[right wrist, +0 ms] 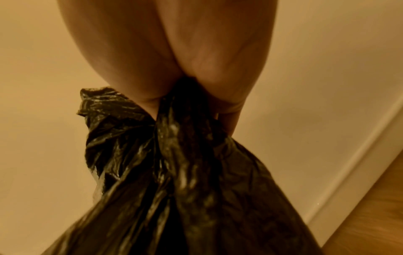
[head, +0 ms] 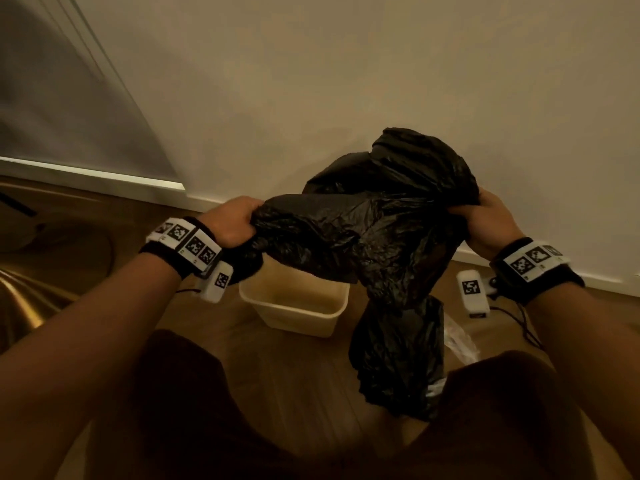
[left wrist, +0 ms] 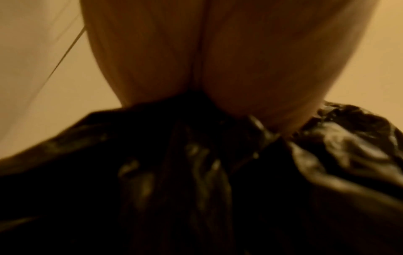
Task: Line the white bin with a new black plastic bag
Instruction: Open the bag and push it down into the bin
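Black plastic bag (head: pixel 374 223) hangs stretched between your left hand (head: pixel 235 220) and right hand (head: pixel 491 220), likely to open its mouth above the white bin (head: pixel 294 306) on the floor; its opening stays hidden. Left wrist: fingers (left wrist: pixel 157 60) bunch plastic, blurred. Right wrist: fingers (right wrist: pixel 122 60) clench gathered film.

A bag (head: pixel 374 223) stretches between the left hand (head: pixel 232 220) and right hand (head: pixel 491 220). A bin (head: pixel 294 311) stands on the floor (head: pixel 214 327) below the hands, before a wall (head: pixel 311 81).
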